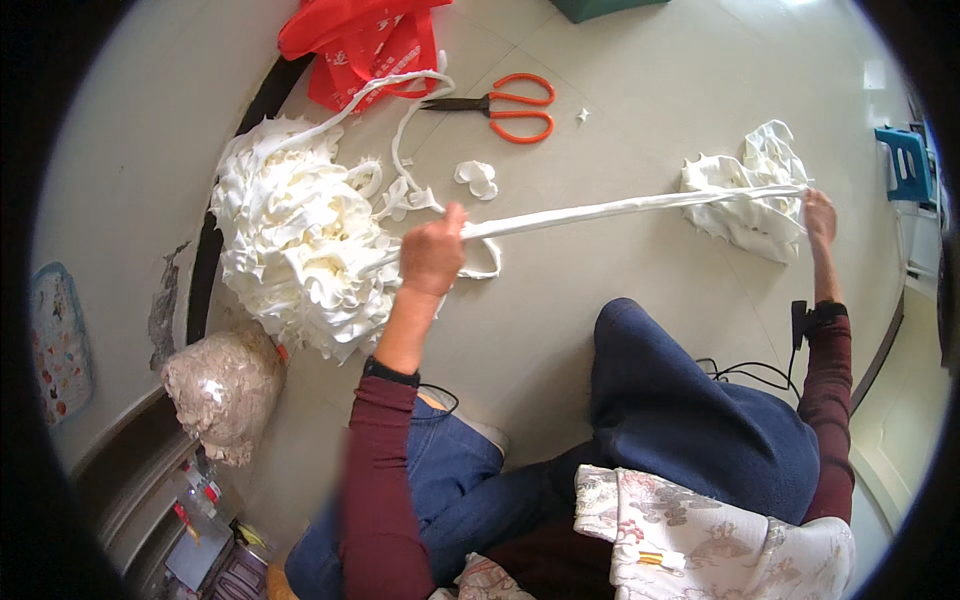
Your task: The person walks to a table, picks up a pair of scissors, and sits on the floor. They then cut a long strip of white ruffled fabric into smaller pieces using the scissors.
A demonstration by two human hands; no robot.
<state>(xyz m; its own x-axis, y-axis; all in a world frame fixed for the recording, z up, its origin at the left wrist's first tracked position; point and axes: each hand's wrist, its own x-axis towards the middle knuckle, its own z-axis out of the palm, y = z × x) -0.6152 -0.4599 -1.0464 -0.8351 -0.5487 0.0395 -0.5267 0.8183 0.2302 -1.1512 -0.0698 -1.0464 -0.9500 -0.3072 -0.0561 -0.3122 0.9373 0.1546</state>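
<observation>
A long white strip of soft material (585,216) is stretched taut between my two hands. My left hand (433,253) grips it beside a large heap of white frilled strips (307,240) on the floor. At the far right, my right hand (820,216) grips the other end. Beneath that end lies a smaller white pile (742,210). A thin white strand (401,142) loops from the big heap towards the scissors with orange handles (517,109), which lie partly spread on the tiles. A small white scrap (477,180) sits between heap and scissors.
A red bag (367,60) with writing lies behind the heap, near the wall. At left stands a clear bag of beige pieces (225,390). A blue plastic stool (904,163) is at the right edge, and a green object (607,7) at the top. A black cable (750,367) trails from my right wrist.
</observation>
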